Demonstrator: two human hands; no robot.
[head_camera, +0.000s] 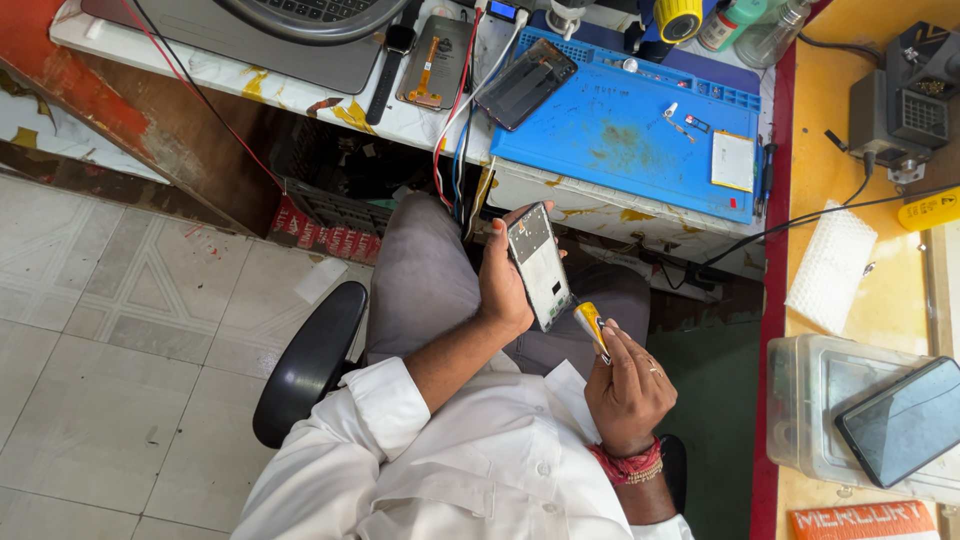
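Phone frame (539, 267), a thin opened handset with its pale inner side showing, sits over the person's lap, gripped along its long edges by the left hand (503, 285), whose fingers wrap round behind it and whose thumb hooks the top corner. It looks light and stiff but easy to flex or crack, so I judge the edges to be the safe place to hold it, not the bare middle. The right hand (628, 385) is closed round a small screwdriver (590, 325) with a yellow handle, its tip touching the lower edge of the frame; the tool looks light and narrow, best pinched near the handle. A red thread band (628, 465) circles that wrist. To the right, near, an orange-red label strip (862, 521) lies at the lower edge of the yellow side table, and just above it a dark phone (905, 420) rests tilted on a clear plastic box (800, 400). Farther on, a white ribbed pad (830, 265) and a yellow tag (930, 210) lie on that same side. Ahead, on the table (300, 85), a blue work mat (620, 135) carries a small white rectangle with a yellow edge (733, 160), and another dark phone (527, 83) overlaps the mat's left corner. Beside it lie a grey phone back with an orange ribbon strip (432, 62) and a black wristwatch (390, 70). At the far edge stand a yellow roll (679, 17) and a green-capped bottle (728, 22).
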